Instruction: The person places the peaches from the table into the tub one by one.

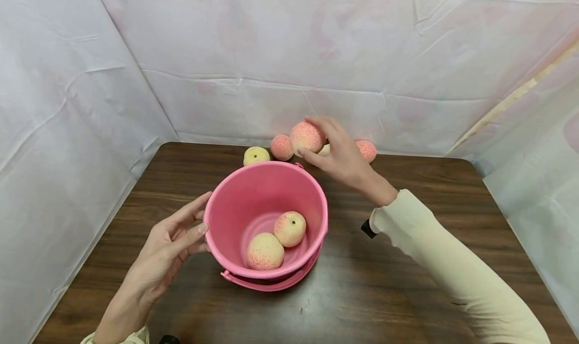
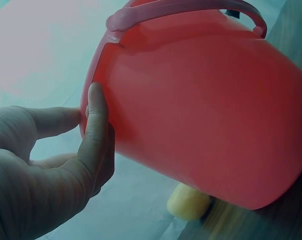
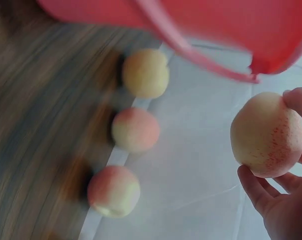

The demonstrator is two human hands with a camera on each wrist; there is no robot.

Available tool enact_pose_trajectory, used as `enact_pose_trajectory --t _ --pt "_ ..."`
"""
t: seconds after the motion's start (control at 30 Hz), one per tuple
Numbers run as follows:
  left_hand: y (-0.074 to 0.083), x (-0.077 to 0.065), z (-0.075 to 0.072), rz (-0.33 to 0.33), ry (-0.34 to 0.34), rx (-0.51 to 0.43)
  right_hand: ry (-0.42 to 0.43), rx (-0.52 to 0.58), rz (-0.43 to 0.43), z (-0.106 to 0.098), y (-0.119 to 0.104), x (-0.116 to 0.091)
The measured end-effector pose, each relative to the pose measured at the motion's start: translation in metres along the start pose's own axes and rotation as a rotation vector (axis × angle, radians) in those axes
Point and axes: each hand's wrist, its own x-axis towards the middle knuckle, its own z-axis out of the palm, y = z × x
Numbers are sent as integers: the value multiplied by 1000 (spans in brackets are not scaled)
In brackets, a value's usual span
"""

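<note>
A pink bucket (image 1: 212, 208) with a pink handle (image 1: 280, 285) stands on the table, its mouth facing me. Inside lie two pale yellow peaches, a nearer peach (image 1: 265, 252) and a farther peach (image 1: 290, 229), touching. My left hand (image 1: 165, 248) holds the bucket's left side at the rim, thumb and fingers against it, also seen in the left wrist view. Beyond the bucket's far right rim, my right hand (image 1: 341, 155) grips a pink-speckled peach (image 1: 305, 137) in the air between thumb and fingers. In the right wrist view this peach (image 3: 263, 135) hangs close to the bucket.
Along the table's back edge sit a yellow peach (image 1: 256, 155), a pink peach (image 1: 281, 148) and another pink peach (image 1: 366, 151). One more peach (image 1: 324, 150) is mostly hidden behind my right hand. White sheeting (image 1: 280, 42) rises behind the brown wooden table (image 1: 407, 283).
</note>
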Motion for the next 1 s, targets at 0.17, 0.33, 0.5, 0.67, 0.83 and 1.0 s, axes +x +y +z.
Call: enact_pose_trajectory --t 0.17,0.33,0.5,0.67,0.83,1.0 --pt "0 0 0 0 3 -6 39 74 -42 0 -14 0" --pt "0 0 0 -3 6 -5 34 152 -75 2 -33 -5" --pt "-1 1 0 0 5 -4 -8 247 -54 2 -48 -11" --pt "-1 1 0 1 2 -4 -77 294 -121 1 -56 -14" --pt "-1 2 0 0 -1 -5 -207 377 -228 4 -57 -13" --pt "-1 2 1 -7 6 5 -268 274 -340 9 -57 -13"
